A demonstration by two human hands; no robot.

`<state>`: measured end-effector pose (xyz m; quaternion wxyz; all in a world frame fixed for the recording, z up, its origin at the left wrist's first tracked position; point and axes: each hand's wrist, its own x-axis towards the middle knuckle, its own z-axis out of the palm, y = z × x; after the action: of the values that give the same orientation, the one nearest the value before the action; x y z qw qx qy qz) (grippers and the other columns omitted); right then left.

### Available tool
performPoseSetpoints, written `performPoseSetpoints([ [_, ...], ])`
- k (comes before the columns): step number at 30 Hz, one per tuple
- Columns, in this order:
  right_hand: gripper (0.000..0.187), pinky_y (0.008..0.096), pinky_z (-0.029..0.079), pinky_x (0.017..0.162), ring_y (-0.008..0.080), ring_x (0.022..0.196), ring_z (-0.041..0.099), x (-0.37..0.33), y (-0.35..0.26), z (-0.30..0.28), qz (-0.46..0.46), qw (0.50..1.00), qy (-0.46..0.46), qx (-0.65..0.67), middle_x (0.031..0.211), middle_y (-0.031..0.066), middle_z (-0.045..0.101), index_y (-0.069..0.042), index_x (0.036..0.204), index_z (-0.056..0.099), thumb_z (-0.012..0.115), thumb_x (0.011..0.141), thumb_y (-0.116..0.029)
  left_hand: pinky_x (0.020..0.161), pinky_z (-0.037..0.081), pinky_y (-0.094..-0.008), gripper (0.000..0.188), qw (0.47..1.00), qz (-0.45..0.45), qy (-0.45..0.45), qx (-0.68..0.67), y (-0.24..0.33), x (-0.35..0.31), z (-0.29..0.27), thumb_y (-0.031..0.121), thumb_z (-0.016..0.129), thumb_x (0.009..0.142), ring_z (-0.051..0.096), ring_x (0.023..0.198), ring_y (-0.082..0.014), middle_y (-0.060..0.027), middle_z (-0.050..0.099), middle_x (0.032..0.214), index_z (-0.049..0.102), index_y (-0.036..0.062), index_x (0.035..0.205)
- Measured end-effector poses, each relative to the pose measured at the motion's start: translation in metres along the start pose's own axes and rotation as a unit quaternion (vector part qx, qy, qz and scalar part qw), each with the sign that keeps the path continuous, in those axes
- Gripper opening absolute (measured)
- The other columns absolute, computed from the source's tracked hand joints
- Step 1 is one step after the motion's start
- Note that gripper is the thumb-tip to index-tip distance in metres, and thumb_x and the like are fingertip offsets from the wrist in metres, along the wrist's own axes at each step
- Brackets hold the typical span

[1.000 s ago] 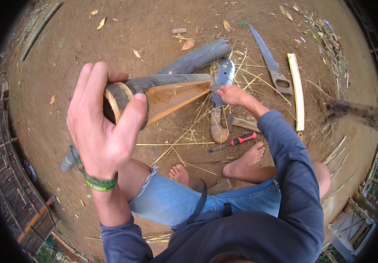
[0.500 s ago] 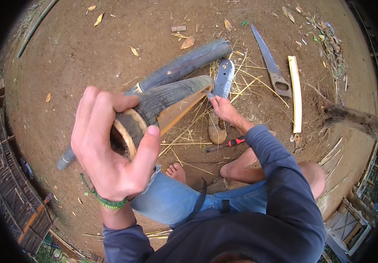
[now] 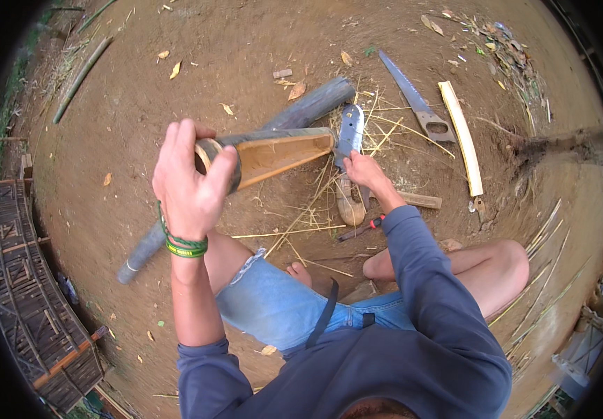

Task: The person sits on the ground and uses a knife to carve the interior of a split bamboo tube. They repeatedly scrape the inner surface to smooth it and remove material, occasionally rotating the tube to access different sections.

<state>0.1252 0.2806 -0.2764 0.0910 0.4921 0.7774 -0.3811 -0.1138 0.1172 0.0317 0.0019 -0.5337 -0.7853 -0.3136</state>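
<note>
Visibly, left hand [image 3: 186,180] grips one cut tube [image 3: 280,155]; one handsaw [image 3: 415,99], one machete [image 3: 351,127].

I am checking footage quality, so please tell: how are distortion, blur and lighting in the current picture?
Head view: the slatted structure bends near the left rim; head view: the trunk at right is smeared, the cut bamboo tube clearer; head view: soft light.

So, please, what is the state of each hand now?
Left hand: closed around one end of the cut-open bamboo tube.
Right hand: closed, apparently on a small blade.
</note>
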Motion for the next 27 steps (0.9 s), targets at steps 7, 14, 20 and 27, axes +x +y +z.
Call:
performPoseSetpoints([
  [7, 0.03, 0.0547, 0.051, 0.09, 0.0463, 0.101, 0.067, -0.034, -0.032, -0.005, -0.062, 0.997, 0.022, 0.032, 0.1, 0.0272, 0.071, -0.003, 0.115, 0.059, 0.053, 0.101, -0.029, 0.072, 0.045, -0.0402, 0.031, 1.0, 0.008, -0.018, -0.008, -0.006, -0.031, -0.014, 0.024, 0.072, 0.079, 0.057, 0.081, -0.0341, -0.0151, 0.055, 0.088, 0.061, 0.0006, 0.095],
  [14, 0.036, 0.0522, 0.052, 0.094, 0.0434, 0.107, 0.068, -0.055, -0.058, -0.016, -0.007, 0.998, 0.048, 0.04, 0.11, 0.0243, 0.072, -0.003, 0.12, 0.062, 0.056, 0.097, -0.031, 0.094, 0.049, -0.0398, 0.061, 0.993, -0.012, -0.116, -0.035, -0.034, -0.053, -0.028, 0.022, 0.079, 0.073, 0.062, 0.105, -0.033, -0.017, 0.062, 0.112, 0.054, 0.0031, 0.126],
  [20, 0.038, 0.0487, 0.049, 0.096, 0.0421, 0.112, 0.065, -0.085, -0.065, -0.013, -0.023, 0.988, 0.0, 0.155, 0.113, 0.0252, 0.071, -0.004, 0.122, 0.062, 0.057, 0.097, -0.033, 0.072, 0.057, -0.04, 0.06, 0.945, -0.241, -0.186, -0.115, -0.047, -0.07, -0.047, 0.03, 0.076, 0.084, 0.065, 0.091, -0.0254, -0.0165, 0.064, 0.103, 0.048, 0.0047, 0.131],
  [27, 0.038, 0.0392, 0.049, 0.067, 0.0242, 0.073, 0.065, -0.121, -0.1, -0.011, -0.109, 0.95, -0.092, 0.279, 0.081, 0.0135, 0.068, 0.003, 0.112, 0.065, 0.055, 0.101, -0.032, 0.05, 0.05, -0.0304, 0.043, 0.916, -0.332, -0.069, -0.214, -0.069, -0.126, -0.029, 0.032, 0.075, 0.087, 0.063, 0.075, -0.0169, -0.0095, 0.063, 0.094, 0.054, 0.0059, 0.114],
])
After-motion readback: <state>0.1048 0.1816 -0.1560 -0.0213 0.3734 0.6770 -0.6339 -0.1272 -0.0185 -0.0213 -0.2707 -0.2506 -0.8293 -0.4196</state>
